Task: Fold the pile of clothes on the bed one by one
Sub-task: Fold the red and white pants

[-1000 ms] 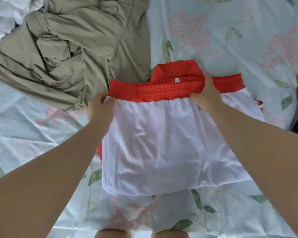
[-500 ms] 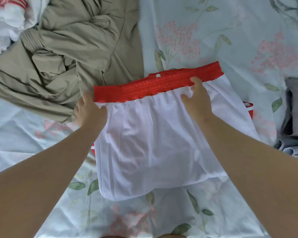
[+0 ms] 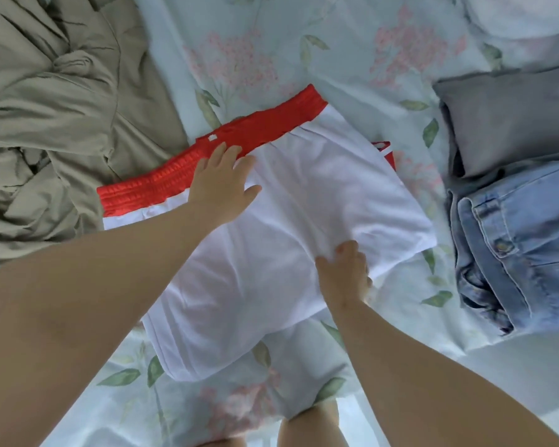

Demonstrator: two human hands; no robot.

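Note:
White shorts (image 3: 281, 253) with a red elastic waistband (image 3: 259, 130) lie spread flat on the flowered bed sheet (image 3: 271, 43), turned at a slant. My left hand (image 3: 221, 182) lies flat with spread fingers on the shorts just below the waistband. My right hand (image 3: 344, 272) is at the shorts' lower right hem, its fingers curled into the white cloth and pinching it. A crumpled olive-khaki garment (image 3: 55, 117) lies unfolded at the left.
Folded grey cloth (image 3: 510, 121) and folded blue jeans (image 3: 517, 250) are stacked at the right edge of the bed. The bed's front edge runs below my arms, with my legs (image 3: 307, 427) visible beneath it.
Both hands let go of the waistband. The left hand moved right onto the shorts, the right hand dropped to the lower hem. The view swung right, bringing the folded jeans into sight.

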